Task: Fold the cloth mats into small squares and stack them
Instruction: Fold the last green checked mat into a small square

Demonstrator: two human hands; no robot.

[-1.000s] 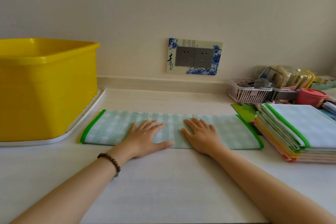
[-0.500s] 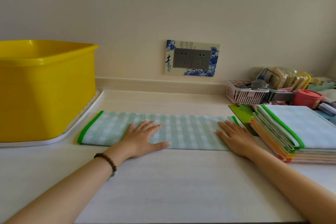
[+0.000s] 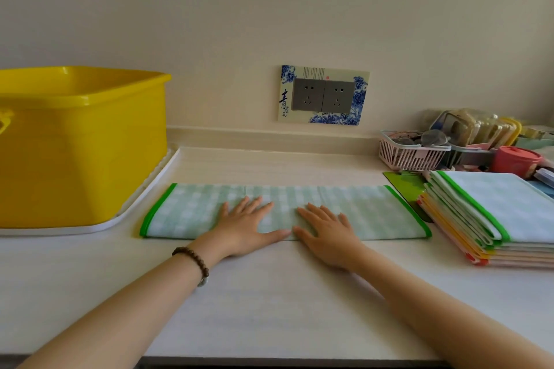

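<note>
A pale green checked cloth mat (image 3: 368, 213) with bright green end trims lies folded into a long narrow strip across the counter. My left hand (image 3: 245, 226) presses flat on its middle, fingers spread. Beside it, my right hand (image 3: 328, 231) lies flat on the strip too, thumbs almost meeting at the near edge. At the right stands a stack of folded mats (image 3: 497, 219), with a green-trimmed checked one on top and orange and pink edges below.
A big yellow tub (image 3: 81, 144) sits on a white tray (image 3: 99, 226) at the left. At the back right are a pink basket (image 3: 410, 153), a red cup (image 3: 514, 159) and other clutter. A green sheet (image 3: 404, 184) lies under the stack. Wall sockets (image 3: 322, 96) lie behind.
My right hand slid out to the mat's right end and has come back to the middle beside my left hand. The left hand has stayed pressing in place.
</note>
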